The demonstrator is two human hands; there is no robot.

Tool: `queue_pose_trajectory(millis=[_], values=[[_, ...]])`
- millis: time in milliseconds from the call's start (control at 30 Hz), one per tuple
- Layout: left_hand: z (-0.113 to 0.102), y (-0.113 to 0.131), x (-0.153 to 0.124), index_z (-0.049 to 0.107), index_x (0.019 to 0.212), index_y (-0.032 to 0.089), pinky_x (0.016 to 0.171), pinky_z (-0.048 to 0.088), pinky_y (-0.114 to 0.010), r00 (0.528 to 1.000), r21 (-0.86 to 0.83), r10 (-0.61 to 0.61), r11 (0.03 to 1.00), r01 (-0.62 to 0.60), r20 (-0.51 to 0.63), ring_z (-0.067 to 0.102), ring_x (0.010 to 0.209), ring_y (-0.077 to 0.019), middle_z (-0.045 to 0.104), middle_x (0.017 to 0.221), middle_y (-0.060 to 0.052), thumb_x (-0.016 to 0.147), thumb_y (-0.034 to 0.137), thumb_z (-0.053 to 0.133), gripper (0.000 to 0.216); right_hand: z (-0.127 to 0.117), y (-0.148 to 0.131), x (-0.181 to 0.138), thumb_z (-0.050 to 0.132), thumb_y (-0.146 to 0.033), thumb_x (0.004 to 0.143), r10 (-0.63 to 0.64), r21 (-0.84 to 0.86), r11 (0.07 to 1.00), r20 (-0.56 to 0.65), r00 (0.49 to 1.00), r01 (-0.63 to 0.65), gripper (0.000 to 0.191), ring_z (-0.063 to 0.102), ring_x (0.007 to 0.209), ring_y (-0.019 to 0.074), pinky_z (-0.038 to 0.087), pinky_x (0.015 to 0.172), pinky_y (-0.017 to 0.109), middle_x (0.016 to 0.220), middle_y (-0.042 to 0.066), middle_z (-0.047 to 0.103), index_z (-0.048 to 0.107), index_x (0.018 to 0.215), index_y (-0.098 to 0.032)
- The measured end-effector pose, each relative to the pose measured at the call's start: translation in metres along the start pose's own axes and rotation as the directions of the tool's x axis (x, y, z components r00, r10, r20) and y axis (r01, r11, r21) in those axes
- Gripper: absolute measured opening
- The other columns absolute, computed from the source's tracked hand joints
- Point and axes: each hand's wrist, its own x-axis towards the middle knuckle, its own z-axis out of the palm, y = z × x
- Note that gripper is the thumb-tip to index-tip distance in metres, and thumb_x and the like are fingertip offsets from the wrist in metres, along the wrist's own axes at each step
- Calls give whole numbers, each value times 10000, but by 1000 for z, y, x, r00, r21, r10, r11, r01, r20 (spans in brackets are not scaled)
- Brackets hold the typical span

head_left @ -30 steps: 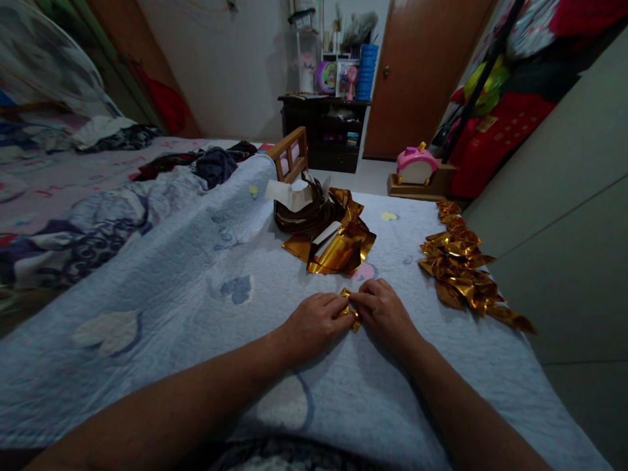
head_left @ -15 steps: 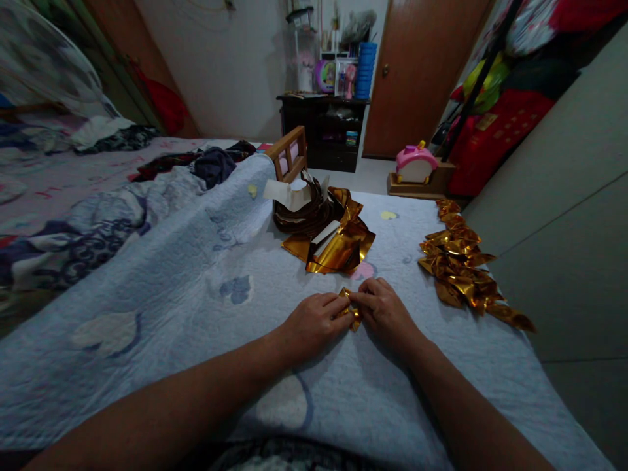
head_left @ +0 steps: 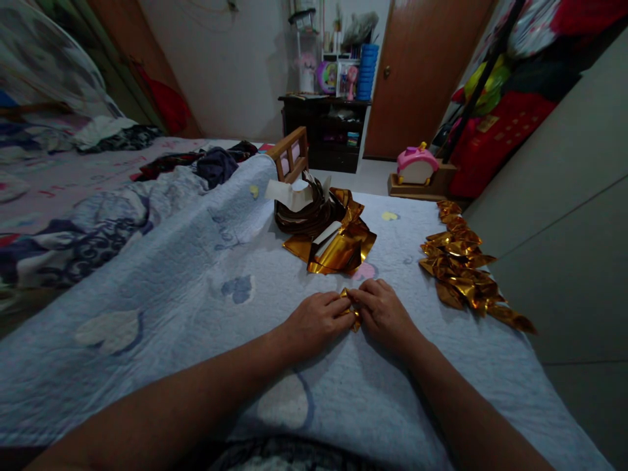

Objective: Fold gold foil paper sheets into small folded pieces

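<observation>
Between my hands, low on the bed, is a small folded piece of gold foil paper (head_left: 356, 323). My left hand (head_left: 318, 325) grips it from the left, fingers closed over its edge. From the right, my right hand (head_left: 383, 313) pinches the same piece, its fingertips meeting those of the left. Much of the piece is hidden under my fingers. Just beyond lie loose gold foil sheets (head_left: 338, 254), beside a curled dark stack of paper (head_left: 307, 219) with white pieces on top. To the right, several folded gold foil pieces (head_left: 458, 268) lie in a row.
A pale blue quilt (head_left: 196, 353) with heart shapes covers the bed under everything. Behind its far end stand a wooden rail (head_left: 289, 154) and a dark cabinet (head_left: 321, 134). A pale panel (head_left: 564, 216) rises along the right side. Rumpled bedding (head_left: 112, 222) lies at left.
My hands stay on the same piece of gold foil paper, with barely any finger movement. The whole view has shifted slightly.
</observation>
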Motion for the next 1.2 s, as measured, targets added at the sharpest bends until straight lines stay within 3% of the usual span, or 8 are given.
queue_pose_trajectory(millis=[567, 1000, 1200], values=[[3, -1, 0, 662, 1058, 164, 835, 555, -370, 1000, -16, 5, 1000, -5, 1, 611, 979, -229, 682, 1094, -79, 986, 229, 578, 129, 2, -3, 4, 554, -73, 857, 11, -110, 994, 36, 999, -7, 319, 466, 888, 238, 360, 808, 367, 952, 82, 586, 705, 1116, -185], [0, -1, 1, 675, 1028, 169, 830, 570, -354, 1000, -51, 7, 999, -8, -23, 622, 955, -202, 687, 1011, -66, 995, 219, 561, 129, -9, 1, 4, 517, -199, 982, -75, -155, 984, 91, 993, 89, 209, 471, 863, 225, 372, 805, 360, 925, 77, 591, 701, 1079, -194], [5, -5, 4, 668, 1008, 159, 1039, 524, -394, 996, -124, 47, 991, -57, -82, 567, 1226, -224, 686, 1080, -81, 1000, 221, 556, 128, -13, -1, 4, 548, -201, 974, -65, -156, 984, 110, 992, 82, 237, 485, 875, 228, 388, 810, 362, 930, 83, 599, 705, 1151, -187]])
